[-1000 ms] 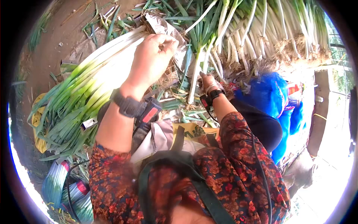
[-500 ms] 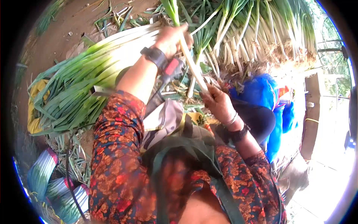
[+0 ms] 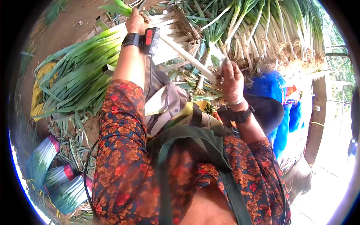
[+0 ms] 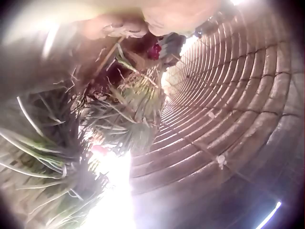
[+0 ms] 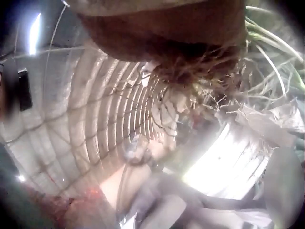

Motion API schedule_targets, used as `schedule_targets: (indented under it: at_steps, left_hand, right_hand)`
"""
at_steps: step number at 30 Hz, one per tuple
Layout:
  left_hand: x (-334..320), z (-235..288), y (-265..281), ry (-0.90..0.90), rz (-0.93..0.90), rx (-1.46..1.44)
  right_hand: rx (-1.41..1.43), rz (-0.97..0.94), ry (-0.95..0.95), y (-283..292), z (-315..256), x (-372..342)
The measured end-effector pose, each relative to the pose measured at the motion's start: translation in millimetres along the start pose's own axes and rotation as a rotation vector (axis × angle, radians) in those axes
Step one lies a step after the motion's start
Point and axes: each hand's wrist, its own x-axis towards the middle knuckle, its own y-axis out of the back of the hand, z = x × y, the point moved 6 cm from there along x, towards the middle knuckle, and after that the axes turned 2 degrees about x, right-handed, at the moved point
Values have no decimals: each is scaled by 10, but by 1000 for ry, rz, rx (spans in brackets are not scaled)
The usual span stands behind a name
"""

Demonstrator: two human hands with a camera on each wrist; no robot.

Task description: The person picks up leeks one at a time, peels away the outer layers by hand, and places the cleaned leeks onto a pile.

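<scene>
a produce shed: ribbed roof, dirt floor, heaped green onions

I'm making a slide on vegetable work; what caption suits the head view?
Left hand grips a green onion, right hand at its root end, more green onions heaped to either side.

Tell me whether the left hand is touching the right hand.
Apart. The head view shows it: a wide gap separates the left hand from the right hand, with a pale stalk slanting across between them.
</scene>
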Motion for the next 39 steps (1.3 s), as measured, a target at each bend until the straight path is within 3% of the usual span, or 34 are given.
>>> schedule_targets:
  at_steps: [1, 2, 3, 4, 5, 6, 7, 9, 11, 13, 15, 17, 19, 21, 23, 24, 25, 27, 30, 33, 35, 37, 38, 39]
  left_hand:
    - [26, 61, 107, 24, 48, -38]
    - [59, 151, 192, -8, 26, -52]
    - [-131, 311, 185, -62, 180, 7]
    - [64, 396, 348, -201, 108, 86]
    - [9, 466, 360, -162, 119, -23]
    - [-68, 541, 355, -126, 134, -134]
    - [-185, 569, 309, -252, 135, -63]
    - [-369, 555, 202, -279, 109, -41]
    - [-532, 578, 110, -301, 53, -110]
    - [-671, 671, 61, -334, -22, -187]
    - [-746, 861, 134, -289, -149, -285]
    - [-862, 1056, 356, -274, -156, -341]
    - [-1068, 1260, 533, -402, -140, -155]
    - [-1217, 1429, 923, -396, 193, 430]
    - [-1159, 1576, 1537, -135, 310, 1029]
    - [-1369, 1579, 1483, -1, 355, 1238]
    - [-1404, 1595, 1502, -2, 438, 1537]
    - [-1394, 1617, 1453, -298, 467, 2056]
    - [-1594, 1326, 1017, -1537, 89, 2148]
    - [-1096, 1064, 1453, -834, -173, 2031]
    - [-1209, 1011, 1546, -925, -133, 1972]
    - [-1273, 989, 1515, -994, -87, 1923]
    - [-1101, 934, 1784, -719, -18, 1906]
    - [-1086, 908, 1744, -751, 54, 2018]
  right_hand:
    - [-87, 5, -45, 39, -80, -81]
    - [-471, -115, 126, 134, -86, -96]
    - [-851, -234, 306, 263, -64, -95]
    - [-1035, -303, 151, 381, 1, -40]
    - [-1215, -371, -10, 521, 62, 1]
    - [-1386, -440, 5, 659, 126, 62]
    - [-1428, -384, 50, 769, 137, 104]
    - [-1260, -164, 525, 480, -222, 237]
    - [-1039, -128, 505, 3, -433, 340]
    - [-860, -265, 357, -529, -444, 423]
    - [-841, -308, 694, -973, -356, 557]
    - [-754, -270, 640, -1246, -157, 775]
    - [-708, -339, 657, -1501, 37, 968]
    - [-710, -366, 603, -1699, 320, 1142]
    - [-710, -431, 543, -1838, 613, 1271]
    - [-850, -427, 491, -1872, 719, 1294]
    - [-909, -458, 456, -1853, 909, 1332]
    - [-1107, -486, 509, -1809, 1290, 1381]
    - [-1109, -502, 569, -1746, 1389, 1336]
    - [-1074, -539, 664, -1725, 1362, 1310]
    - [-1064, -566, 621, -1702, 1355, 1301]
    - [-1024, -468, 558, -1654, 1464, 1325]
    - [-1023, -455, 560, -1665, 1448, 1335]
    - [-1022, -441, 561, -1683, 1426, 1319]
